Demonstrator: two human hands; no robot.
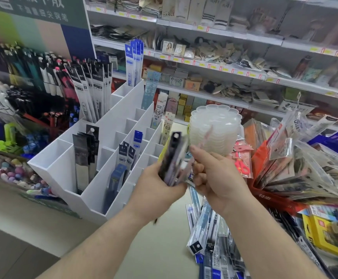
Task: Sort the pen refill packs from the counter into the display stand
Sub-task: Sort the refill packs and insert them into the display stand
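Above the counter (164, 228), beside the white display stand (95, 158), the left hand (160, 190) is gripping a bundle of refill packs (173, 158): long, narrow clear sleeves with black header cards and round hang holes, blurred, standing upright. The right hand (216, 178) is pinching one pack at the bundle's edge, fingers curled. More loose packs (208, 238) are lying heaped on the counter below.

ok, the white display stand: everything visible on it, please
The white display stand looks like matte plastic: stepped rows of open-topped rectangular compartments rising toward the back. It sits on the counter, left of both hands, neither touching it. Most compartments show nothing inside; some hold upright refill packs: black ones at front left, dark blue ones beside them, tall blue-and-white ones at the back.
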